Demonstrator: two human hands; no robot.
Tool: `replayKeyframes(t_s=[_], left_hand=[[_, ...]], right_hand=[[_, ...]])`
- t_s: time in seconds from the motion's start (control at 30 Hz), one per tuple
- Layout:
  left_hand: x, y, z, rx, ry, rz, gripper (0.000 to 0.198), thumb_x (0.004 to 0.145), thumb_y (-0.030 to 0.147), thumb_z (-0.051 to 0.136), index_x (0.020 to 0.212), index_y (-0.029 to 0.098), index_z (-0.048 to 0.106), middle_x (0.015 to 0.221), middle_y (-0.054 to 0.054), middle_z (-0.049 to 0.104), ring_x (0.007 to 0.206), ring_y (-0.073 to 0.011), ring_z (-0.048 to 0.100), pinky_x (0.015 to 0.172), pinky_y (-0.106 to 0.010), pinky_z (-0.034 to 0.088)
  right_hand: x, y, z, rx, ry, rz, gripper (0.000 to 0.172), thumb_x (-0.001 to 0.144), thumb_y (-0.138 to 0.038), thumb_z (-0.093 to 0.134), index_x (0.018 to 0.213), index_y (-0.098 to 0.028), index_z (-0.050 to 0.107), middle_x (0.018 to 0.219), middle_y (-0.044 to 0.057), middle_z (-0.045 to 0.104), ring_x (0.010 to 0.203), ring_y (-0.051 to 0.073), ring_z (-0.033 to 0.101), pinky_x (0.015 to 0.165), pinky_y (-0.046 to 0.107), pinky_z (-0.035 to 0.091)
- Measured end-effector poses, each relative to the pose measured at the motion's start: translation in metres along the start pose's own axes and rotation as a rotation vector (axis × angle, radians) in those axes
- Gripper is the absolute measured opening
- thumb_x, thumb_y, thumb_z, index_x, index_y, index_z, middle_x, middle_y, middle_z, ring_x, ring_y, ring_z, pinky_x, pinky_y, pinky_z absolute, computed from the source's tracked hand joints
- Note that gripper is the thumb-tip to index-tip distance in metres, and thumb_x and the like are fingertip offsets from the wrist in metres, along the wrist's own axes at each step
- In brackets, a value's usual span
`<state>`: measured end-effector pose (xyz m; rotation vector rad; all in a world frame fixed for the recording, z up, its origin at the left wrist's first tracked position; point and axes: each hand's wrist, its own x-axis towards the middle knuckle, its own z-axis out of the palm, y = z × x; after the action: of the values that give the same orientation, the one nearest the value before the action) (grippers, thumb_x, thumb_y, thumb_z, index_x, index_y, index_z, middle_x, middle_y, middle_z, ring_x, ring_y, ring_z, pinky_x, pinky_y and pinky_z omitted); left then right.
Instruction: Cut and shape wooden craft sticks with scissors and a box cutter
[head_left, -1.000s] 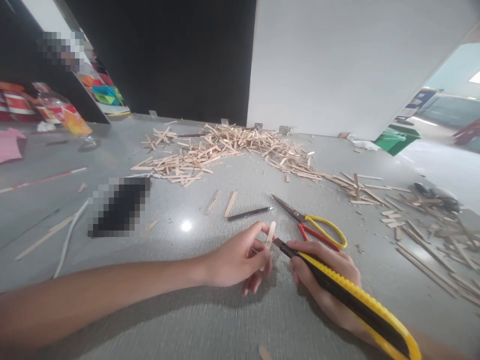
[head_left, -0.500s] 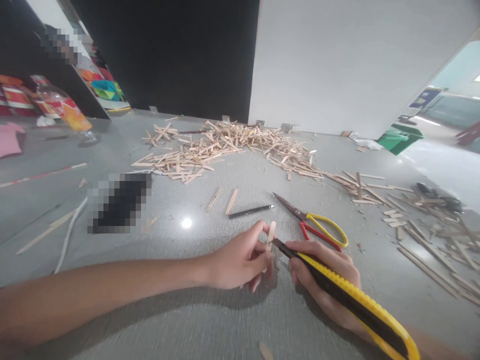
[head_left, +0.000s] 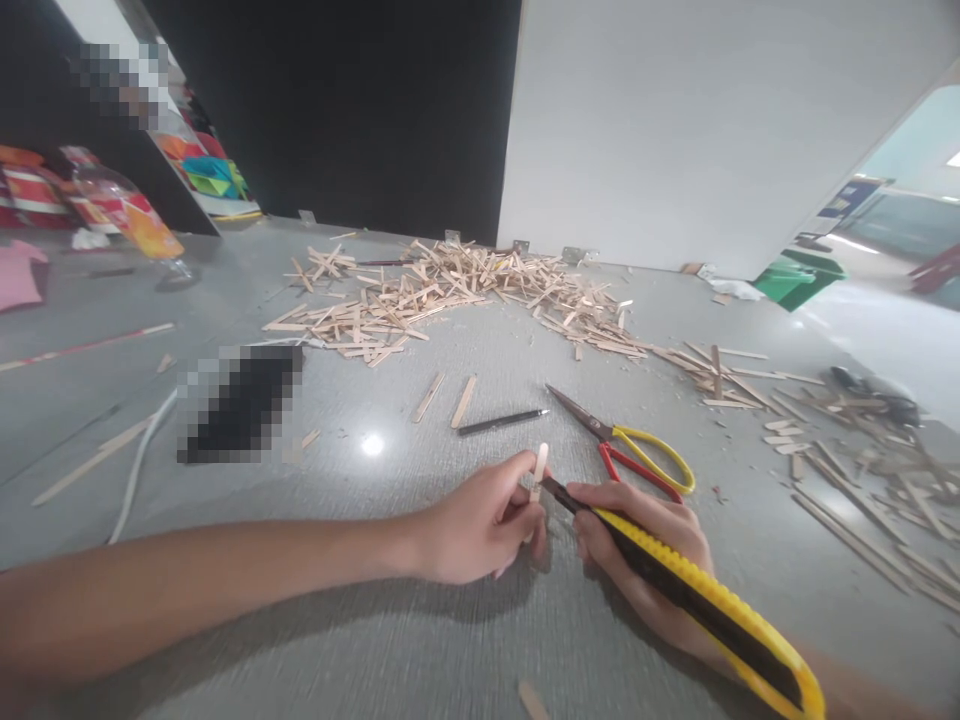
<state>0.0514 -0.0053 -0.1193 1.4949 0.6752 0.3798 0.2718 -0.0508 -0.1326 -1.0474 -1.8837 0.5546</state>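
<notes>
Pinched in the fingers of my left hand (head_left: 480, 520) is a short wooden craft stick (head_left: 541, 462), its rounded end pointing up. My right hand (head_left: 660, 545) is wrapped round a yellow and black utility knife (head_left: 697, 590). The knife's blade tip meets the stick's right side, close to my left fingers. Just beyond my hands lie scissors (head_left: 611, 435) with one yellow and one red handle, and a black pen (head_left: 502, 422). Two stick pieces (head_left: 463, 402) rest on the table left of the pen.
A big heap of craft sticks (head_left: 450, 290) spreads along the foot of the upright panels. More sticks (head_left: 855, 490) and a dark tool lie at the right. At the left are a blurred-out dark object (head_left: 240, 405), a white cable (head_left: 142, 460) and a bottle (head_left: 131, 215). A green bin (head_left: 799, 278) stands far right.
The knife and my right hand have shifted slightly to the left. My left fingers have curled a little around the stick. The things on the table stay where they were.
</notes>
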Motion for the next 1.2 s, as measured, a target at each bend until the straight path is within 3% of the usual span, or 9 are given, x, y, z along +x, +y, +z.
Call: replayKeyframes(t_s=[0.3, 0.5, 0.83, 1.2], left_hand=[[0.001, -0.002, 0.004, 0.072, 0.042, 0.034, 0.005, 0.109, 0.019, 0.037, 0.106, 0.024, 0.037, 0.075, 0.003, 0.062, 0.06, -0.0112, 0.052, 0.056, -0.022, 0.04], [0.002, -0.003, 0.007, 0.13, 0.078, 0.046, 0.01, 0.106, 0.013, 0.037, 0.105, 0.023, 0.038, 0.074, 0.004, 0.062, 0.057, -0.0103, 0.05, 0.058, -0.024, 0.04], [0.001, -0.007, 0.01, 0.178, 0.115, 0.077, 0.015, 0.104, 0.011, 0.041, 0.098, 0.024, 0.036, 0.075, 0.006, 0.063, 0.051, -0.0084, 0.048, 0.058, -0.024, 0.04], [-0.001, -0.006, 0.012, 0.134, 0.137, 0.078, 0.007, 0.104, 0.017, 0.046, 0.103, 0.022, 0.041, 0.075, 0.004, 0.062, 0.054, -0.0097, 0.049, 0.055, -0.023, 0.039]], right_hand=[[0.002, 0.002, 0.002, -0.027, 0.009, -0.044, 0.02, 0.096, -0.014, 0.064, 0.11, -0.028, 0.07, 0.061, -0.008, 0.064, 0.044, 0.008, 0.058, 0.047, 0.018, 0.049], [0.004, -0.002, 0.004, -0.024, 0.015, -0.045, 0.019, 0.096, -0.014, 0.064, 0.108, -0.027, 0.069, 0.061, -0.007, 0.063, 0.044, 0.008, 0.056, 0.045, 0.019, 0.046], [0.003, -0.012, 0.008, 0.069, 0.025, 0.09, 0.009, 0.1, -0.022, 0.06, 0.101, -0.025, 0.069, 0.052, -0.008, 0.062, 0.037, 0.009, 0.056, 0.042, 0.018, 0.047], [0.005, -0.02, 0.014, 0.206, 0.031, 0.266, 0.015, 0.102, -0.032, 0.059, 0.096, -0.023, 0.069, 0.048, -0.005, 0.063, 0.035, 0.012, 0.057, 0.04, 0.022, 0.048]])
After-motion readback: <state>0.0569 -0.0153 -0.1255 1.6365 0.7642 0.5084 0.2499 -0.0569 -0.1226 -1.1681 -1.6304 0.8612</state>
